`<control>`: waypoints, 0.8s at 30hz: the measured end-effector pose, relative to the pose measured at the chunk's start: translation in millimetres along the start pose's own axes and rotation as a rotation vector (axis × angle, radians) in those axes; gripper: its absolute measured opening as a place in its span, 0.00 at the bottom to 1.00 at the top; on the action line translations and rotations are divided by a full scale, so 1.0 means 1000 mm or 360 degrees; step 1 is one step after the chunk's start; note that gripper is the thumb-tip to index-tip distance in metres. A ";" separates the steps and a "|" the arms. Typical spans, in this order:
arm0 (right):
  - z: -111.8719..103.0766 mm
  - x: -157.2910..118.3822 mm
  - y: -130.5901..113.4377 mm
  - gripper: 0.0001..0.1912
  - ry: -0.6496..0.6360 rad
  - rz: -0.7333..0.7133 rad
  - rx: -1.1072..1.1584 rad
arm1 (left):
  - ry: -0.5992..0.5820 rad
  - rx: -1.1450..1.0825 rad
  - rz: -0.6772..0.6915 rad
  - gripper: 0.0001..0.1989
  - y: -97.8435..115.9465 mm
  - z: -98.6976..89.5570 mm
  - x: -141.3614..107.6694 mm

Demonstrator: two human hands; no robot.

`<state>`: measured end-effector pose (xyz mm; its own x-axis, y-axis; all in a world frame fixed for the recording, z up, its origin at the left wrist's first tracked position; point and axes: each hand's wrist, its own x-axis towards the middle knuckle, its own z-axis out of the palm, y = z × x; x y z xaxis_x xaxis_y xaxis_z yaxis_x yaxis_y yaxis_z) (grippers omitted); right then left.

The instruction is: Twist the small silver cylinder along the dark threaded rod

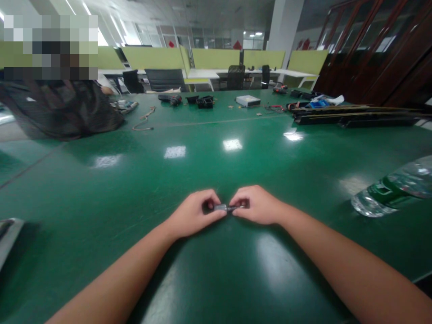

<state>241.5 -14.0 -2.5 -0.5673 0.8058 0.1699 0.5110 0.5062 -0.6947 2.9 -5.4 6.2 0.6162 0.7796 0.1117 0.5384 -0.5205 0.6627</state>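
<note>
Just above the green tabletop (202,171), both hands meet near the middle of the view. My left hand (199,211) pinches the left end of a small silvery metal piece (221,207) between thumb and fingers. From the right, my right hand (254,205) is closed on the thin dark shaft (231,208) that extends from this piece. The two parts lie in one line, roughly level. Whether they are joined or only touching is too small to tell. The fingers hide both outer ends.
A clear bottle with a green label (388,193) is at the right. Dark metal strips (354,116) lie at the back right. Tools and a silver box (248,100) stand at the back. A dark mesh bag (64,108) and a blurred person are at the back left.
</note>
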 end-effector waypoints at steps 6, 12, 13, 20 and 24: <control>0.000 0.000 -0.003 0.08 -0.0010 -0.0071 -0.0101 | -0.0006 0.0036 -0.0011 0.11 0.001 0.000 0.001; 0.004 0.001 -0.002 0.08 -0.0018 -0.0169 -0.0185 | 0.0005 0.0071 0.0015 0.10 0.002 0.000 0.001; 0.004 0.001 -0.002 0.08 -0.0009 -0.0181 -0.0202 | 0.0012 0.0080 0.0018 0.11 0.002 0.000 0.001; 0.007 0.001 0.000 0.07 0.0039 -0.0251 -0.0258 | 0.0029 0.0095 0.0037 0.11 0.001 0.002 0.001; 0.007 0.001 0.000 0.07 0.0050 -0.0263 -0.0234 | 0.0046 0.0072 0.0048 0.11 0.002 0.001 0.001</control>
<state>236.7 -15.3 -6.8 -0.6321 0.7160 0.2962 0.5028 0.6699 -0.5463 5.1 -6.2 6.8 0.6160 0.7728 0.1528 0.5456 -0.5584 0.6248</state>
